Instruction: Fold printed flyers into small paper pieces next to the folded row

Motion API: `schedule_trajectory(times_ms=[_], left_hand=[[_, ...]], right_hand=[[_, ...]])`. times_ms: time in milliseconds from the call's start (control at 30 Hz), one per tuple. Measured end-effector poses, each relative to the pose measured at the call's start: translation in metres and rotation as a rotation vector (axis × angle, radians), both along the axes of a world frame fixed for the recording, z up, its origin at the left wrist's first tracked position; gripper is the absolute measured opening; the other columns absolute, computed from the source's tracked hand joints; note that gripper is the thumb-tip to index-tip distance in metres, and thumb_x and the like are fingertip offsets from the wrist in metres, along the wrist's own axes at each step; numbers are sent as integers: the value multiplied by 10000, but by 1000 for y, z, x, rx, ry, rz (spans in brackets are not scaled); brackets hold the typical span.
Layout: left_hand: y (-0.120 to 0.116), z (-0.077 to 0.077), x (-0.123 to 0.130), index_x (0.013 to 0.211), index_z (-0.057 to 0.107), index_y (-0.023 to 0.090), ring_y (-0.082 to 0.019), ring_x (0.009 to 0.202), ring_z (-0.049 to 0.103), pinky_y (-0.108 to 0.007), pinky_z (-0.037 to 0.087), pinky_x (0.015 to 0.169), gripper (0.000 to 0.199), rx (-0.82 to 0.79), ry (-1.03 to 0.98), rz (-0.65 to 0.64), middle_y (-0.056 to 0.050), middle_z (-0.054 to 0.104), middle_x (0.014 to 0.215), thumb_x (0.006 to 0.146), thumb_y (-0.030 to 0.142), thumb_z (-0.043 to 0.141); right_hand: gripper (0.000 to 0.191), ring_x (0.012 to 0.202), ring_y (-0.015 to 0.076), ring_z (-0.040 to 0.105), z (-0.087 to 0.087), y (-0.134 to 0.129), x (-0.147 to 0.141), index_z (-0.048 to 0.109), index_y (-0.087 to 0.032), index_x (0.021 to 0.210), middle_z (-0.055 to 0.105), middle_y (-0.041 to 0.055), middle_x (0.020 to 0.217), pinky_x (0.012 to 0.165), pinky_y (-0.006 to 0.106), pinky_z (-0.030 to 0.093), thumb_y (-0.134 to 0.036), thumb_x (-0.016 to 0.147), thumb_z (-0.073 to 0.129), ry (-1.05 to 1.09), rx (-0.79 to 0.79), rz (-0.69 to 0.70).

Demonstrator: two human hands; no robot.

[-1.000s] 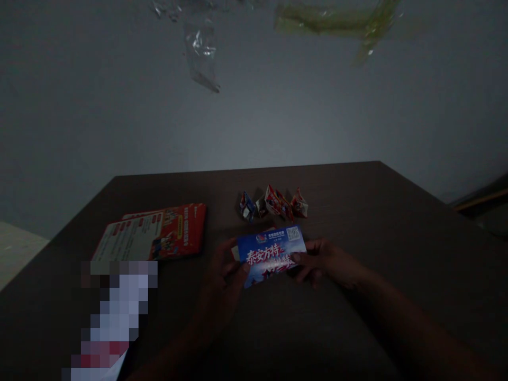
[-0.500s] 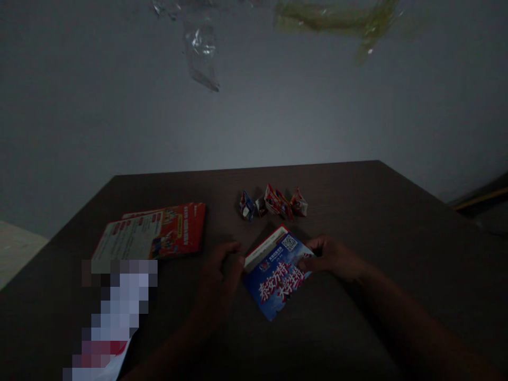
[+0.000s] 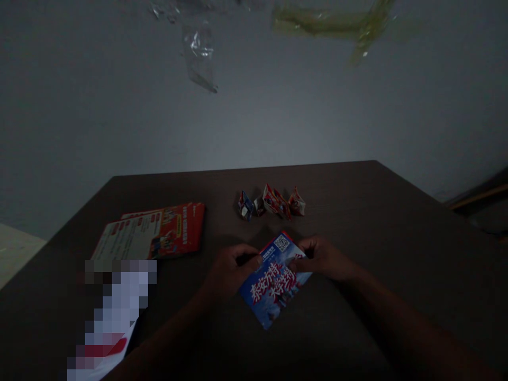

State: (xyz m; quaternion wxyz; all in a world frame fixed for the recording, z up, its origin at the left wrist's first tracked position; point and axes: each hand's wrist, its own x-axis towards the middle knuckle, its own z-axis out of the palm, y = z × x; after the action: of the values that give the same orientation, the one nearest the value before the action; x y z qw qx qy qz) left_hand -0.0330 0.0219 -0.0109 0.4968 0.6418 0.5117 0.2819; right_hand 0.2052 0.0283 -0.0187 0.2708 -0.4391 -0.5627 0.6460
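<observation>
A blue leaflet (image 3: 273, 286) with large white and red lettering and a QR code is held tilted above the dark table, a red edge showing behind its top. My left hand (image 3: 238, 267) pinches its upper left edge between thumb and fingers. On the right edge, my right hand (image 3: 319, 257) grips it, thumb on the printed face and fingers behind. Just beyond the leaflet stand several small folded paper pieces (image 3: 272, 201) in a row, red, white and blue.
A stack of red and white printed leaflets (image 3: 182, 230) lies on the left of the table (image 3: 337, 185). Nearer me at lower left is a pale, pixelated item (image 3: 123, 301). A grey wall with tape rises behind the table's far edge.
My left hand has moved up and right, its thumb now over the leaflet's face. The leaflet has shifted slightly left and down, and its pale strip no longer shows.
</observation>
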Motion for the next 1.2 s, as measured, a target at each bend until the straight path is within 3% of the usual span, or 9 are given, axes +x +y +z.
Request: schedule_trajectory(times_ms=[400, 567, 700, 833, 1200], left_hand=[[-6, -10, 1, 785, 682, 165, -151, 631, 597, -224, 424, 544, 256, 28, -18, 85, -25, 678, 702, 791, 397, 574], [-13, -10, 6, 752, 684, 170, -150, 612, 591, -222, 415, 533, 279, 57, 6, 126, -19, 673, 679, 798, 417, 563], [-19, -9, 12, 796, 696, 173, -154, 619, 601, -225, 428, 538, 278, 72, -14, 188, -21, 686, 696, 800, 415, 558], [-21, -7, 16, 804, 699, 166, -164, 639, 612, -233, 442, 553, 278, 87, -44, 277, -29, 695, 714, 781, 414, 575], [-19, -6, 17, 775, 704, 167, -161, 625, 609, -234, 425, 546, 278, 129, 6, 261, -15, 692, 681, 792, 409, 566]], right_hand=[[294, 537, 96, 552, -2, 3, -4, 555, -149, 583, 639, -17, 604, 530, 228, 419, -322, 610, 791, 4, 87, -246], [322, 508, 97, 537, -5, 4, -8, 533, -163, 646, 604, -38, 596, 482, 222, 402, -311, 586, 813, 46, 106, -410], [401, 530, 107, 556, -5, 4, -15, 515, -204, 815, 600, -57, 647, 497, 234, 438, -250, 572, 830, 219, 101, -535], [554, 659, 157, 619, -1, -2, -26, 501, -235, 1045, 658, -5, 810, 609, 313, 507, -224, 592, 819, 366, -7, -556], [512, 689, 187, 651, -7, -10, -41, 558, -200, 960, 696, 18, 824, 666, 354, 532, -235, 535, 841, 315, -73, -558]])
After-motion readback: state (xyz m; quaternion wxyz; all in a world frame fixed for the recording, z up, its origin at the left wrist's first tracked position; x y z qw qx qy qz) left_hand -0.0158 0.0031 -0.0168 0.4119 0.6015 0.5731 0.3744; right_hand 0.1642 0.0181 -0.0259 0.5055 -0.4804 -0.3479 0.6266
